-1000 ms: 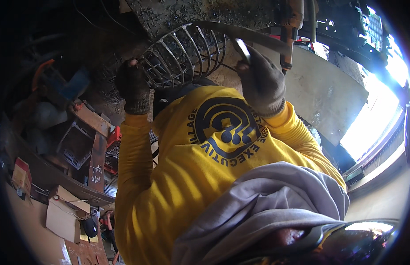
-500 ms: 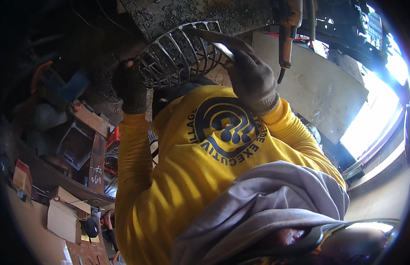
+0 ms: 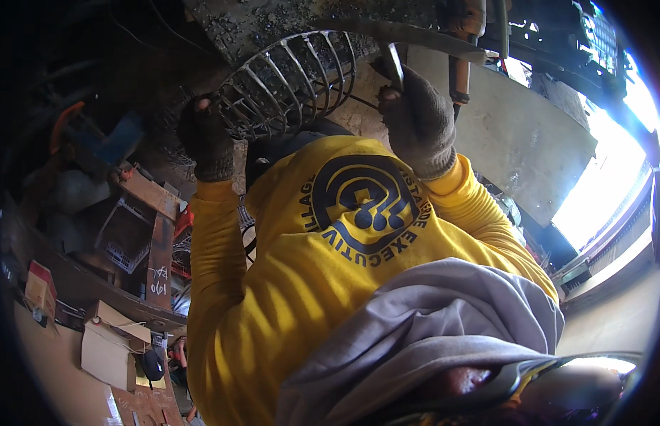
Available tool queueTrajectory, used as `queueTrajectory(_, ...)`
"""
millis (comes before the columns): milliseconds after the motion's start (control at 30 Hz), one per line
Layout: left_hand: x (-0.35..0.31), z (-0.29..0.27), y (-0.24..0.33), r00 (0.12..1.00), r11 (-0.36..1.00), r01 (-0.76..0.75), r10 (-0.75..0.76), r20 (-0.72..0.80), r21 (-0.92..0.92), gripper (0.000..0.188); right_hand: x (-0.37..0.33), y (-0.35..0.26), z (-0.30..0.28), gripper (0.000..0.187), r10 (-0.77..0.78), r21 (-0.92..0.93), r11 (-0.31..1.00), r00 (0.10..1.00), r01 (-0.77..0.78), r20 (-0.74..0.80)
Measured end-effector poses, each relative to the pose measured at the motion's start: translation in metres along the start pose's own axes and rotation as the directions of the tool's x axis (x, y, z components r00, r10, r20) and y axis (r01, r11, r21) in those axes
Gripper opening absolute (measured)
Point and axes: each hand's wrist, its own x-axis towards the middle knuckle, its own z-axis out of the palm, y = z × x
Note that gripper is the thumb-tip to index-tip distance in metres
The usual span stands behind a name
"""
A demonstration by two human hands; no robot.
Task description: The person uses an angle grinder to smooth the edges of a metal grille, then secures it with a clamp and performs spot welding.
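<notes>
My left hand [image 3: 206, 138], in a dark fingerless-looking knit glove, is closed on the left end of a curved grille of metal bars [image 3: 284, 85]. The grille rests against the edge of a dark metal worktop [image 3: 262, 21]. In my gloved right hand [image 3: 419, 124], to the right of the grille, is what looks like a chipping hammer [image 3: 429, 39]. Its shiny handle stands up from my fist, and its long, narrow, dark head reaches left over the grille's upper edge and right across a power tool. Whether the head touches the grille, I cannot tell.
An orange and black power tool [image 3: 459, 78] lies at the worktop's right end. Beyond it is a pale flat panel [image 3: 525, 142]. At left are a rusty metal frame [image 3: 159, 259], a dark crate [image 3: 124, 234] and an open cardboard box [image 3: 106, 348].
My right hand has moved slightly right and turned, swinging the hammer up and away from the grille's bars. My left hand keeps its hold, and the grille has barely shifted.
</notes>
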Motion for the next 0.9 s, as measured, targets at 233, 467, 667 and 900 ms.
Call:
queueTrajectory(233, 0.001, 0.001, 0.016, 0.987, 0.987, -0.162, 0.162, 0.003, 0.009, 0.048, -0.021, 0.017, 0.008, 0.027, 0.32, 0.27, 0.899, 0.938, -0.345, 0.133)
queueTrajectory(467, 0.0, -0.004, 0.021, 0.985, 0.992, -0.097, 0.107, 0.134, -0.078, 0.057, -0.025, 0.024, 0.012, 0.027, 0.235, 0.288, 0.918, 0.959, -0.272, 0.157)
queueTrajectory(667, -0.002, -0.006, 0.005, 0.984, 0.988, -0.091, 0.109, 0.142, -0.125, 0.056, -0.019, 0.018, 0.007, 0.032, 0.043, 0.188, 0.98, 0.991, -0.067, 0.127)
queueTrajectory(900, -0.005, -0.007, -0.024, 0.979, 0.983, -0.019, 0.056, 0.195, -0.183, 0.054, -0.015, 0.011, 0.005, 0.031, -0.162, -0.001, 0.987, 0.984, 0.163, 0.068)
